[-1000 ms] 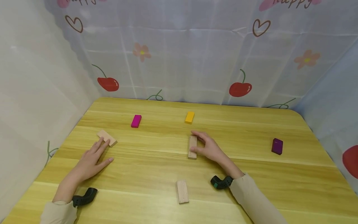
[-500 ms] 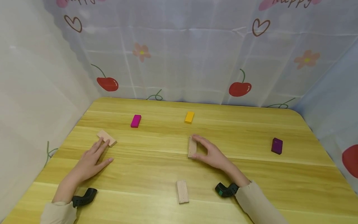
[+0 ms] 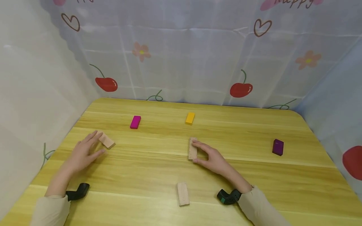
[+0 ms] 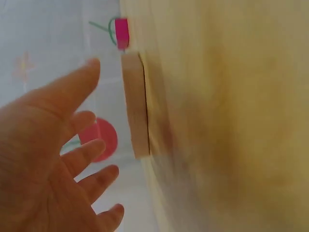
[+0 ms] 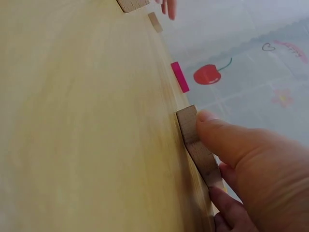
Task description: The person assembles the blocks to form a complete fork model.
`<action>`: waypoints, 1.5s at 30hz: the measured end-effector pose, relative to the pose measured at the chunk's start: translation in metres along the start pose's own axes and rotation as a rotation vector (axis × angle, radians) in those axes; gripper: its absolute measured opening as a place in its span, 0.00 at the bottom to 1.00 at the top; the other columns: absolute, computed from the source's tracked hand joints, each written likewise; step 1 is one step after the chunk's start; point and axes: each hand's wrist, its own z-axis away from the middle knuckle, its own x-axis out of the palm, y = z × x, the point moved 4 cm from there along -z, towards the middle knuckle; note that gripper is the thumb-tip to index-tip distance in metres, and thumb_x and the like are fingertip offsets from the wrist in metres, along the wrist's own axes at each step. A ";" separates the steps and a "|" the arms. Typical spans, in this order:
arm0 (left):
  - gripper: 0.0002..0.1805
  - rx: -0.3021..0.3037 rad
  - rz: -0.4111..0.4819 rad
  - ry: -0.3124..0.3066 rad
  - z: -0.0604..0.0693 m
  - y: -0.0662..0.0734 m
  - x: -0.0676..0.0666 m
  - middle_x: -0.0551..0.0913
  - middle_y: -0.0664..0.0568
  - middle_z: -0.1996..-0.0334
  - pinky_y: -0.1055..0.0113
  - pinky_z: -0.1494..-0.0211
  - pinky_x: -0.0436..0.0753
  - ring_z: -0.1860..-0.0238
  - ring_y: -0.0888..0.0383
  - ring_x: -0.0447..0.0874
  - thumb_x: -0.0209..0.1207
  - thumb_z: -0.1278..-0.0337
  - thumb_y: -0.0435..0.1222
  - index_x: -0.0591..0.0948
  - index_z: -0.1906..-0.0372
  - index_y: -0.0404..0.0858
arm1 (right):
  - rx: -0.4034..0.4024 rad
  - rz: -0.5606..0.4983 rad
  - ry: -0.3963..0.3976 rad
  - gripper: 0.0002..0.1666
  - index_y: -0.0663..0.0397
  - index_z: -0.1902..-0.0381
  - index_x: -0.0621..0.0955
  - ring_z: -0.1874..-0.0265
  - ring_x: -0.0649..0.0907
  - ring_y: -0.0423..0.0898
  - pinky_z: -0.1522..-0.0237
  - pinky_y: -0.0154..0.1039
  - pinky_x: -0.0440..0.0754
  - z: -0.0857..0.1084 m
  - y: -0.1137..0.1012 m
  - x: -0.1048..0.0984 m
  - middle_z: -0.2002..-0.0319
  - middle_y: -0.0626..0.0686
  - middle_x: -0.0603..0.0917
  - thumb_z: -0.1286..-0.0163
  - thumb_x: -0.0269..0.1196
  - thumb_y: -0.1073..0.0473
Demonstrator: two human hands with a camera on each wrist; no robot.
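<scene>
Above the far-left wooden block (image 3: 106, 141), my left hand (image 3: 80, 155) is spread; the left wrist view shows the fingers (image 4: 84, 157) apart from that block (image 4: 135, 106). A second plain block (image 3: 193, 150) lies flat in the middle of the table, its long side pointing away from me. My right hand (image 3: 215, 160) holds it at its right side, thumb at the near end and a finger farther up. In the right wrist view the thumb of my right hand (image 5: 251, 164) touches one end of this block (image 5: 198, 145).
A third wooden block (image 3: 183, 194) lies nearer to me. Along the back of the table (image 3: 152, 169) are a magenta block (image 3: 135, 122) and a yellow block (image 3: 190, 118). A purple block (image 3: 278, 147) is at the right. A printed curtain hangs behind the table.
My left hand has lifted off its block and moved slightly left. On the middle block, my right thumb has shifted to the near end; the block has barely moved.
</scene>
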 end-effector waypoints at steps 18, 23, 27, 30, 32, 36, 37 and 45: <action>0.42 -0.159 0.344 -0.273 -0.017 -0.046 -0.008 0.46 0.33 0.30 0.29 0.42 0.40 0.32 0.33 0.26 0.64 0.44 0.37 0.56 0.28 0.34 | -0.025 0.013 -0.007 0.35 0.52 0.35 0.71 0.35 0.63 0.48 0.37 0.48 0.60 0.001 -0.001 0.008 0.33 0.51 0.65 0.40 0.67 0.54; 0.34 -0.117 0.377 -0.205 -0.016 -0.052 -0.007 0.52 0.31 0.32 0.32 0.40 0.41 0.32 0.33 0.31 0.61 0.41 0.34 0.61 0.31 0.34 | 0.001 0.021 -0.008 0.35 0.52 0.35 0.71 0.34 0.62 0.47 0.37 0.47 0.59 0.001 -0.001 0.006 0.33 0.49 0.64 0.40 0.68 0.55; 0.32 -0.126 0.386 -0.186 -0.016 -0.057 -0.005 0.52 0.32 0.32 0.33 0.39 0.39 0.31 0.35 0.32 0.59 0.39 0.35 0.63 0.31 0.34 | 0.001 0.018 -0.004 0.34 0.51 0.36 0.72 0.34 0.62 0.47 0.37 0.47 0.59 0.001 -0.002 0.004 0.33 0.50 0.65 0.40 0.68 0.55; 0.31 -0.136 0.379 -0.176 -0.015 -0.059 -0.006 0.52 0.32 0.32 0.32 0.39 0.40 0.32 0.34 0.33 0.59 0.38 0.36 0.63 0.32 0.34 | -0.015 0.017 0.000 0.34 0.52 0.36 0.72 0.35 0.63 0.48 0.37 0.49 0.60 0.000 -0.003 0.003 0.33 0.51 0.65 0.40 0.68 0.55; 0.31 -0.138 0.374 -0.164 -0.015 -0.059 -0.006 0.53 0.33 0.32 0.33 0.39 0.40 0.31 0.35 0.34 0.58 0.38 0.36 0.64 0.32 0.34 | -0.027 0.021 0.001 0.34 0.53 0.36 0.72 0.35 0.63 0.49 0.37 0.49 0.60 0.000 -0.003 0.003 0.33 0.52 0.65 0.40 0.68 0.56; 0.29 -0.151 0.365 -0.138 -0.015 -0.058 -0.006 0.56 0.33 0.33 0.37 0.37 0.41 0.31 0.37 0.38 0.59 0.38 0.38 0.67 0.34 0.33 | -0.041 0.028 -0.002 0.35 0.54 0.36 0.72 0.34 0.62 0.49 0.37 0.49 0.60 -0.001 -0.004 0.002 0.33 0.52 0.65 0.41 0.68 0.56; 0.29 -0.159 0.363 -0.135 -0.015 -0.059 -0.006 0.56 0.33 0.33 0.38 0.36 0.42 0.31 0.38 0.38 0.59 0.38 0.39 0.67 0.34 0.32 | -0.040 0.026 -0.002 0.35 0.54 0.36 0.72 0.34 0.62 0.49 0.37 0.49 0.59 -0.001 -0.004 0.001 0.33 0.52 0.65 0.41 0.68 0.56; 0.28 -0.240 0.313 -0.096 -0.017 -0.062 -0.006 0.62 0.31 0.36 0.44 0.37 0.54 0.34 0.35 0.52 0.62 0.42 0.44 0.75 0.41 0.32 | -0.022 0.022 -0.005 0.35 0.52 0.36 0.72 0.34 0.62 0.48 0.37 0.48 0.60 0.000 -0.003 0.001 0.33 0.51 0.64 0.41 0.68 0.56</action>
